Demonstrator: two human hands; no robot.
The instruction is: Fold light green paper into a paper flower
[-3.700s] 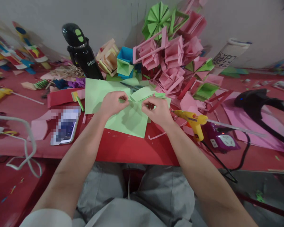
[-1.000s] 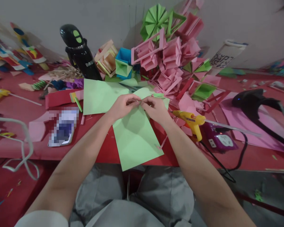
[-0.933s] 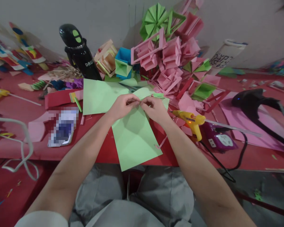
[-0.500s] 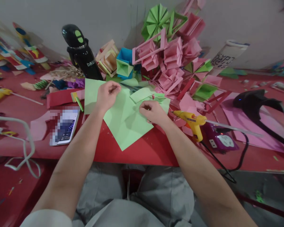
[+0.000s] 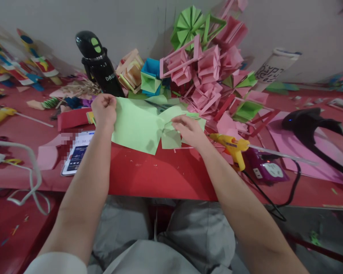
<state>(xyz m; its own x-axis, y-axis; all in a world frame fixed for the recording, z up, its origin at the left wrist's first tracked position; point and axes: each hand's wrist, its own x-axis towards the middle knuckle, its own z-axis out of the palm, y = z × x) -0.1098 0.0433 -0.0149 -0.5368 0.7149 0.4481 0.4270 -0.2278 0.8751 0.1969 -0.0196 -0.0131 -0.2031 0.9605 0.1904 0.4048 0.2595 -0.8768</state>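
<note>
My left hand [image 5: 104, 110] is closed in a pinch on the upper left corner of a light green paper sheet [image 5: 137, 125]. The sheet is slightly raised and curved, its lower edge above the red table. My right hand [image 5: 188, 130] hovers over smaller green paper pieces [image 5: 171, 139] at the sheet's right side. Its fingers are loosely apart, and I see nothing held in them. Dark scissors [image 5: 160, 106] lie on green paper between the two hands, partly covered by a curled green strip [image 5: 174, 112].
Pink folded-paper shapes [image 5: 208, 64] are heaped behind my right hand. A black bottle [image 5: 101, 64] stands behind my left. To the right lie a yellow glue gun [image 5: 231, 146] and a purple power socket [image 5: 267, 167]. A phone [image 5: 77, 156] sits beside my left forearm.
My left hand has moved left and pulled the green sheet with it, turning the sheet and uncovering red table in front. My right hand's fingers have opened, with the hand staying nearly in place.
</note>
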